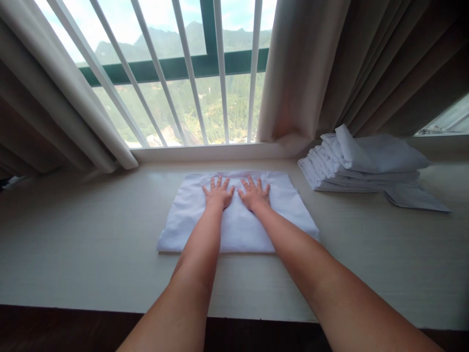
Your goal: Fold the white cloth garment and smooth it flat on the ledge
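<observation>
A white folded cloth (242, 230) lies flat on the pale wooden sill in front of me, with light creases on its left part. My left hand (219, 193) rests palm down on its far half, fingers spread. Beside it, a small gap away, my right hand (254, 194) also presses flat on the cloth with its fingers apart. Neither hand grips anything. The exact kind of cloth item cannot be made out.
To the right stands a stack of folded white cloths (362, 164), with a flat grey-white piece (417, 198) by its near side. Curtains (304, 63) hang on both sides of a barred window (190, 73). The sill (91, 244) ends at a dark near edge.
</observation>
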### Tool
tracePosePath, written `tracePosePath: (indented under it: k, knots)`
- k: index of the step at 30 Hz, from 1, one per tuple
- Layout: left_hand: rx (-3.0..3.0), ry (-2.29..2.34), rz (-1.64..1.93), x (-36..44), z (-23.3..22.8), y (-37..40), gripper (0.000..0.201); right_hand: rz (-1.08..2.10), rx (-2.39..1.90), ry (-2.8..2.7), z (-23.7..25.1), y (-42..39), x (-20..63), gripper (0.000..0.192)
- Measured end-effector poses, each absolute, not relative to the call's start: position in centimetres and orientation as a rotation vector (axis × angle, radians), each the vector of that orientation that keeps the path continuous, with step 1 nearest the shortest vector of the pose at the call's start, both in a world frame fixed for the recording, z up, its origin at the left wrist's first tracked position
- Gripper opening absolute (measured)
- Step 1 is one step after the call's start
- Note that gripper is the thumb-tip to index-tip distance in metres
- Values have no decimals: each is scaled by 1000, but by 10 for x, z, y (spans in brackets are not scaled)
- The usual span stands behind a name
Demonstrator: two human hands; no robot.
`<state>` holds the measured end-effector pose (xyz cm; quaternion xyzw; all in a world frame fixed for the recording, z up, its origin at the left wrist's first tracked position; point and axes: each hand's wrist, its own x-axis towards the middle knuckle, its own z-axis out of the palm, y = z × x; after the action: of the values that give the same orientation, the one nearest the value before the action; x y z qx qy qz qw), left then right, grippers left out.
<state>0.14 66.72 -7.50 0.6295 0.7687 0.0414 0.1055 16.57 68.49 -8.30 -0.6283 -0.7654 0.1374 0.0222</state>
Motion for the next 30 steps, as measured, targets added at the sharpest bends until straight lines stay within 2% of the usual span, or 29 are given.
tracePosePath:
  k: [25,30]
  knots:
    - [1776,2301,269,29,-78,673,67,386,-1888,-2276,-86,685,152,63]
    - [1764,2272,319,26,-77,673,64,459,-1849,-2242,-83,686,154,61]
